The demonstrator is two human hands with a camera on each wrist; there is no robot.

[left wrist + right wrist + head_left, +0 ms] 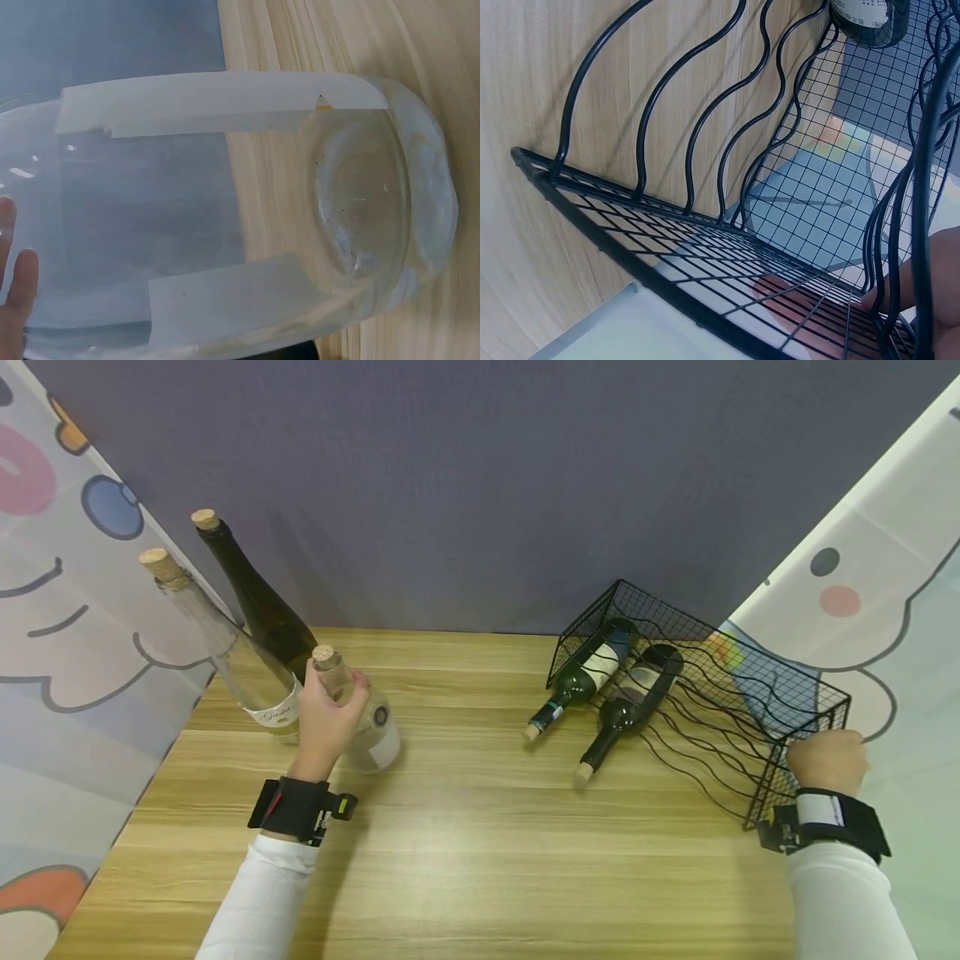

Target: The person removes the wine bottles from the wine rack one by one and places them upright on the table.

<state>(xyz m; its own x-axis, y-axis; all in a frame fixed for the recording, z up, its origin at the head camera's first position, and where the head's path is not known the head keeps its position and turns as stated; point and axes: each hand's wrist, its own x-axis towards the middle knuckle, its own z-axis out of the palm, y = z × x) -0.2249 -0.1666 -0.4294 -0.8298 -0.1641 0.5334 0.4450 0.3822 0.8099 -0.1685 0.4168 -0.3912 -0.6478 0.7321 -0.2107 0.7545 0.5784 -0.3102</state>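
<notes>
My left hand (326, 718) grips a corked clear glass bottle (378, 739) around its upper part. In the left wrist view, this bottle (195, 202) fills most of the picture, with its thick base close to the wood; whether it touches the table cannot be told. My right hand (828, 762) holds the near right end of a black wire wine rack (701, 697). Fingers (907, 292) show at the rack's mesh end in the right wrist view. Two dark corked wine bottles, one with a pale label (596, 672) and one nearer (633, 693), lie in the rack, necks toward me.
Left of my left hand stand a tall clear bottle (232, 647) with a cork and a dark corked bottle (258, 597) behind it. A grey partition (465, 502) closes the back of the wooden table (525, 860). Cartoon-print sheets (67, 710) flank both sides.
</notes>
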